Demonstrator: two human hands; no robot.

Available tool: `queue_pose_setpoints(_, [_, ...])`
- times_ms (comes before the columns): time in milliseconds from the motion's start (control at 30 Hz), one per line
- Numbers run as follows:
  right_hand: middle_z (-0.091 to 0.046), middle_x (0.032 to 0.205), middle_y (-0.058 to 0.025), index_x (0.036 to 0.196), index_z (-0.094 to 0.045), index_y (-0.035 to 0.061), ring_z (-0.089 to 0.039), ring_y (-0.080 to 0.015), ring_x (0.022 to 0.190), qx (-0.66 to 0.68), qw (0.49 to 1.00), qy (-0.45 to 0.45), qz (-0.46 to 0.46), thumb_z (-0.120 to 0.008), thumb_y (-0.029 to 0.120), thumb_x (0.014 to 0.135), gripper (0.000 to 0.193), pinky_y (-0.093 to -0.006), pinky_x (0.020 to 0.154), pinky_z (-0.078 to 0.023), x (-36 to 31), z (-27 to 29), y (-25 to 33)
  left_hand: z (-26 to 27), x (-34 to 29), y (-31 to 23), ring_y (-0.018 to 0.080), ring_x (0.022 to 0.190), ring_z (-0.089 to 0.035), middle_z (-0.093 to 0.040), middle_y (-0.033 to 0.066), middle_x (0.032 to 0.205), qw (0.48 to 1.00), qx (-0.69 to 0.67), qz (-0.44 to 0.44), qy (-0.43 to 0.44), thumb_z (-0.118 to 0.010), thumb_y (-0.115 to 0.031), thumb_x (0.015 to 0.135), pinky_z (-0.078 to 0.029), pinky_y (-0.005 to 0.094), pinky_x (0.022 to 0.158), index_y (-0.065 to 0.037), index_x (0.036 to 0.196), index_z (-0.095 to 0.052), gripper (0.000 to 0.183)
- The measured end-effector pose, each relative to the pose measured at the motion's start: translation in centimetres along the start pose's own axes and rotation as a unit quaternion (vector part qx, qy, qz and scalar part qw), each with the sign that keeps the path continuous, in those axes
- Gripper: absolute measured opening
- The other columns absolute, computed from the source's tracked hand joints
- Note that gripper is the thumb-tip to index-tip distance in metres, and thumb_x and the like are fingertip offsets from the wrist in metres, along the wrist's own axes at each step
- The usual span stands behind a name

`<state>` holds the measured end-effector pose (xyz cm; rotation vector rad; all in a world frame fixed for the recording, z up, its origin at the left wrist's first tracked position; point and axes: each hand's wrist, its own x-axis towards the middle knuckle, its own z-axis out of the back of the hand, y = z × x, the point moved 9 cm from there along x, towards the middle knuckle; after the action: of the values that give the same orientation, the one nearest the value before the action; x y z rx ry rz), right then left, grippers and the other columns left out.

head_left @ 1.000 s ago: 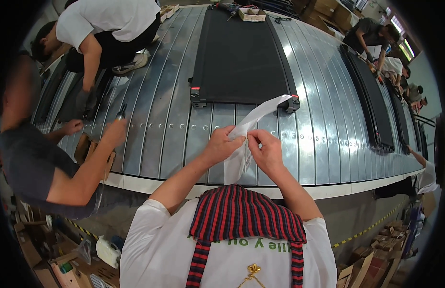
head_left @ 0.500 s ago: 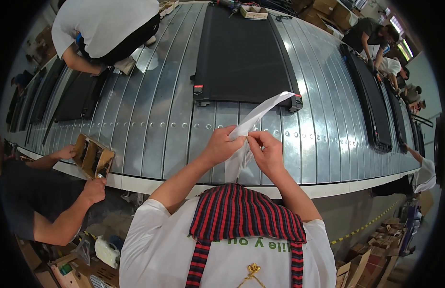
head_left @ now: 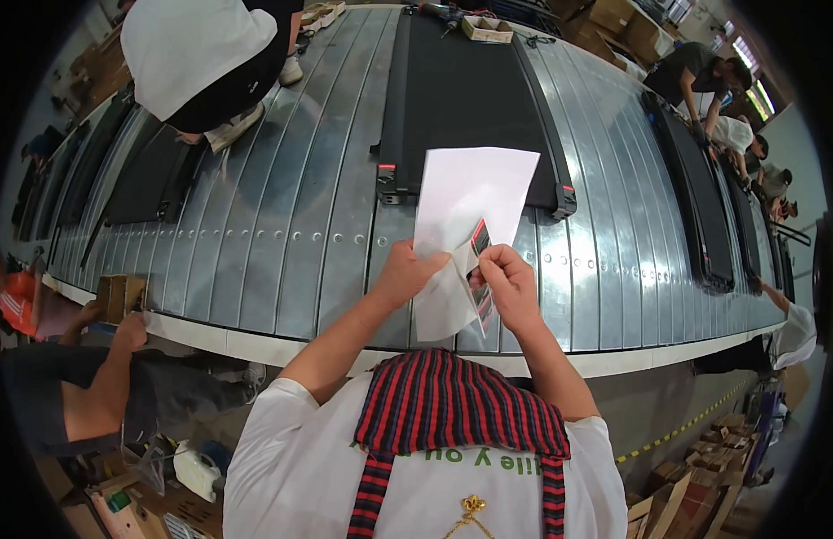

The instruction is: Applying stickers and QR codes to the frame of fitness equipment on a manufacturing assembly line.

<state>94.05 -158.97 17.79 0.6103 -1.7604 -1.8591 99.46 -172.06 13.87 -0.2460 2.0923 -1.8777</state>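
Where it showed edge-on a moment ago, the white sheet (head_left: pixel 470 198) now faces up. Left hand (head_left: pixel 407 274) and right hand (head_left: pixel 506 278) pinch its near edge, peeling a striped sticker (head_left: pixel 480 241) above the black treadmill (head_left: pixel 466 99).

Head fisheye, looking down, close overhead

Paper sheet held up over a ribbed metal platform, with mats lying beyond it.

The white paper sheet (head_left: pixel 470 202) sits between the left hand (head_left: pixel 405 274) and right hand (head_left: pixel 509 286), above the grey ribbed metal platform (head_left: pixel 282 234). Behind it lies a long black mat (head_left: pixel 461 85); another black mat (head_left: pixel 695 193) lies to the right. A small cardboard box (head_left: pixel 120 296) sits at the platform's left edge.
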Motion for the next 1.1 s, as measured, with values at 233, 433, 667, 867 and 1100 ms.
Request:
queue_pose_setpoints(233, [-0.054, 0.073, -0.0035, 0.085, -0.05, 0.0026, -0.052, -0.0099, 0.065, 0.174, 0.983, -0.001, -0.067, -0.048, 0.013, 0.086, 0.011, -0.0228, 0.063, -0.043, 0.5, -1.6, -0.5, -1.2, 0.1, 3.1, 0.0095, 0.073, -0.055, -0.058, 0.0039, 0.086, 0.942, -0.31, 0.126, 0.017, -0.059, -0.02, 0.079, -0.045, 0.0249, 0.063, 0.0, 0.098, -0.055, 0.028])
queue_pose_setpoints(433, [-0.055, 0.072, -0.0036, 0.086, -0.051, 0.0031, -0.053, -0.0104, 0.063, 0.126, 0.99, -0.022, -0.052, -0.049, 0.012, 0.085, 0.01, -0.0226, 0.061, -0.043, 0.9, -2.1, -1.0, -0.5, -0.6, 0.8, 0.0089, 0.074, -0.054, -0.058, 0.0033, 0.086, 0.986, -0.167, 0.021, -0.013, -0.06, -0.028, 0.081, -0.045, 0.0233, 0.064, 0.0, 0.098, -0.055, 0.033])
queue_pose_setpoints(667, [-0.054, 0.069, -0.0032, 0.082, -0.051, 0.0025, -0.052, -0.0097, 0.063, 0.254, 0.96, -0.089, -0.072, -0.046, 0.013, 0.086, 0.012, -0.0229, 0.06, -0.043, 1.7, 0.9, -2.5, 3.3, 0.8, 2.8, 0.0092, 0.071, -0.054, -0.06, 0.0039, 0.087, 0.98, -0.181, 0.019, -0.08, -0.06, -0.021, 0.081, -0.045, 0.0236, 0.065, 0.001, 0.099, -0.056, 0.029])
queue_pose_setpoints(867, [-0.055, 0.073, -0.0113, 0.085, -0.05, 0.0008, -0.056, -0.0253, 0.066, -0.365, 0.882, -0.094, 0.281, -0.051, 0.003, 0.079, 0.006, -0.0291, 0.058, -0.044, 0.0, -3.8, 7.1, 1.5, 2.3, 2.4, 0.0081, 0.074, -0.054, -0.06, 0.0041, 0.085, 0.993, -0.102, 0.032, -0.042, -0.057, -0.015, 0.08, -0.044, 0.0243, 0.065, 0.002, 0.096, -0.057, 0.023])
queue_pose_setpoints(1100, [-0.055, 0.075, -0.0105, 0.087, -0.056, 0.0042, -0.056, -0.0255, 0.065, -0.416, 0.874, -0.018, 0.25, -0.057, 0.003, 0.075, 0.012, -0.0325, 0.055, -0.045, 0.2, -4.9, 9.9, 0.4, 1.7, -3.1, 0.0109, 0.076, -0.057, -0.063, 0.008, 0.083, 0.987, 0.085, -0.112, 0.072, -0.059, -0.01, 0.074, -0.045, 0.0279, 0.068, 0.0, 0.094, -0.057, 0.023])
